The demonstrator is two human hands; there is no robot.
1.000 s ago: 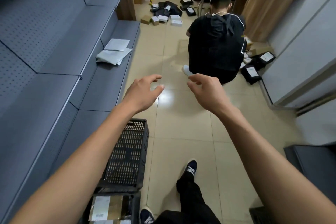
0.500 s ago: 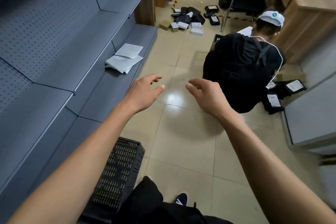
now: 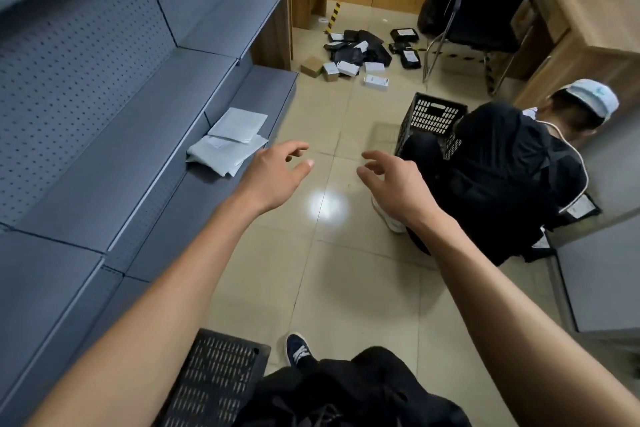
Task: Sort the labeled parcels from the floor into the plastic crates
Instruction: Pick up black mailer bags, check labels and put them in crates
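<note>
The parcels [image 3: 360, 54] lie in a loose heap on the floor [image 3: 346, 288] at the far end of the room, well apart from both hands and from the near crate [image 3: 214, 381] at the bottom edge. A second crate [image 3: 431, 120] stands beside a crouching person [image 3: 509, 180], who sits between the walker and part of the heap. The left hand [image 3: 273, 177] and right hand [image 3: 394, 184] are stretched forward in the air, fingers loosely spread, holding nothing. The likeliest trouble is on the way there: the passage between the shelving [image 3: 138, 121] and the crouching person is narrow, so a knee or foot could clip that person or the second crate. The tiles look glossy and may be slippery. The heap mixes dark bags with small boxes; the labels are too small to read from here, so a hasty grab could send a parcel to the wrong crate. Some bags overlap, and lifting one could drag others.
</note>
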